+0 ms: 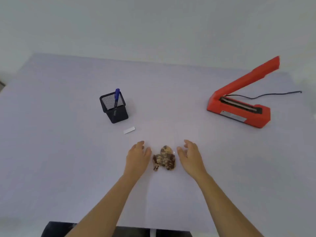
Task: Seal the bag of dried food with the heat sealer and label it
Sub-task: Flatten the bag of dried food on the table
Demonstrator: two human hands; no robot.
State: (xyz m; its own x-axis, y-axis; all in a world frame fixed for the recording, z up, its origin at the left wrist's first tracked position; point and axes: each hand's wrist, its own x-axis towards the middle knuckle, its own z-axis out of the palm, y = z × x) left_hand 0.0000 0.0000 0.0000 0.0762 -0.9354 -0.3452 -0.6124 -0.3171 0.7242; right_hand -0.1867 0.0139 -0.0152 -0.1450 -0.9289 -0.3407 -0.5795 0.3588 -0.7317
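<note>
A clear bag of brown and tan dried food (164,159) lies on the pale table near its front middle. My left hand (138,153) rests just left of the bag and my right hand (190,154) hovers just right of it, both with fingers apart and holding nothing. A red heat sealer (239,108) stands at the right with its arm raised. A small white label (129,130) lies left of centre. Behind it, a blue pen (116,96) stands in a black mesh cup (114,108).
The sealer's black cord (273,94) runs off to the right along the table. The table's front edge (119,225) is close to my body, and a plain pale wall rises behind the table.
</note>
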